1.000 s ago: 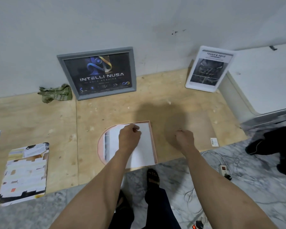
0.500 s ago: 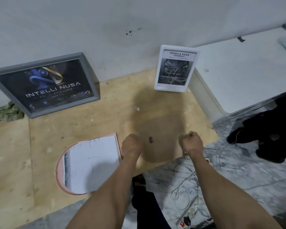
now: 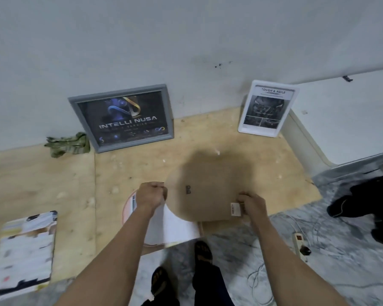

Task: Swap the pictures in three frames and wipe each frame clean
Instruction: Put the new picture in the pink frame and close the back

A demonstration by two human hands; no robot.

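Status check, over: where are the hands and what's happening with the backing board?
Left hand and right hand both grip the brown backing board. Board partly covers the pink frame with its white sheet. Nothing in the way.

The backing board (image 3: 208, 191) looks like matt brown fibreboard, smooth, with a small paper label (image 3: 235, 209) at its 4 o'clock corner. The plywood floor panel (image 3: 53, 180) is pale, unvarnished wood, rough and pitted. At 10 o'clock, the grey frame (image 3: 122, 118) holds a glossy dark print. The rag (image 3: 68, 144) is crumpled green cloth. The floor (image 3: 341, 261) at 5 o'clock is polished grey marble.
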